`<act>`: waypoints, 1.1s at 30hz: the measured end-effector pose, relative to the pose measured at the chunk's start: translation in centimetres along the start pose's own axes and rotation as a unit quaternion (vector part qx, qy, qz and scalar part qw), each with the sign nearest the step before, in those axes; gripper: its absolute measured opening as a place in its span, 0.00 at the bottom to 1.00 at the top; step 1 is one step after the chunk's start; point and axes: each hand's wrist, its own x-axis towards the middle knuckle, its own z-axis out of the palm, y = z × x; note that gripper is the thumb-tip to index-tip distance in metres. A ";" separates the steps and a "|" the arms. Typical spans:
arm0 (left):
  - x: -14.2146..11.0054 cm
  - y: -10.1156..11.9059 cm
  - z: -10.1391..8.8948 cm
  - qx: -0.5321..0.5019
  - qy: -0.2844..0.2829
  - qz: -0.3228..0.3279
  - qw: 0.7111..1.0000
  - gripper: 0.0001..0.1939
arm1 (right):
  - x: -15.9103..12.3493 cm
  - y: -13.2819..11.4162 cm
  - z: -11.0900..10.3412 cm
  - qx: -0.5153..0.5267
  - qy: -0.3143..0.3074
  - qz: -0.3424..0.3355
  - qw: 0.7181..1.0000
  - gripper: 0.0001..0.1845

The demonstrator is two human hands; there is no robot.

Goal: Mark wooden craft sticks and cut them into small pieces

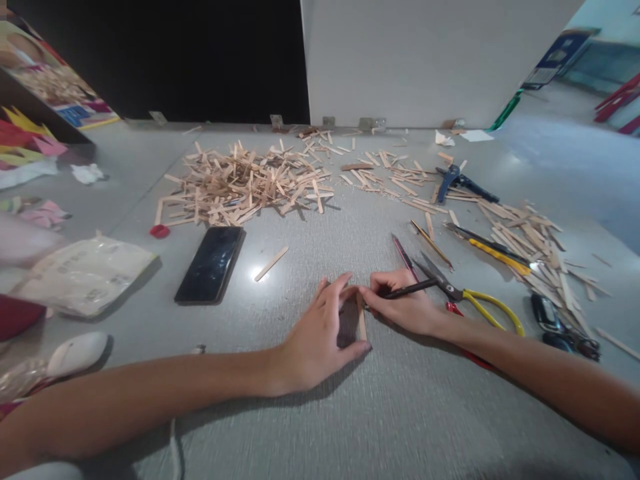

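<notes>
A wooden craft stick (pixel 363 321) lies on the grey table, pointing away from me. My left hand (pixel 320 333) steadies it, the thumb at its near end and the fingertips around its far end. In my right hand (pixel 407 307) is a dark pen (pixel 413 289), its tip low beside the stick and partly hidden by my fingers. Just beyond that hand lie scissors with yellow handles (pixel 493 310) and a dark red pencil (pixel 404 255). A single loose craft stick (pixel 272 263) rests farther off to the left.
A big heap of craft sticks (pixel 250 183) is at the back; more sticks (pixel 537 243) lie right. A phone (pixel 210 265), plastic packet (pixel 90 275) and white mouse (pixel 80 353) are left. Blue-handled pliers (pixel 449 181), a yellow cutter (pixel 500 257) and keys (pixel 563 327) lie right.
</notes>
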 end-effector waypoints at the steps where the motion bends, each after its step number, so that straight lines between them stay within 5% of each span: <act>1: 0.0 0.0 0.0 -0.003 0.001 -0.001 1.000 0.59 | 0.0 0.0 0.0 0.001 -0.001 0.003 1.000 0.22; 22: 0.0 0.1 0.0 -0.017 0.010 0.000 1.000 0.57 | 0.2 0.0 -0.1 -0.018 -0.027 0.005 0.999 0.21; 25: -0.3 0.1 -0.1 0.018 0.064 0.032 0.997 0.45 | 0.3 -0.1 -0.1 -0.013 -0.034 0.014 0.999 0.22; 29: -0.7 0.4 -0.6 0.128 0.112 0.114 0.979 0.07 | 0.3 -0.3 -0.2 -0.006 -0.042 0.019 0.999 0.26; 33: -0.5 0.5 -0.8 0.186 0.089 0.144 0.968 0.13 | 0.3 -0.4 -0.3 0.002 -0.049 0.024 0.998 0.28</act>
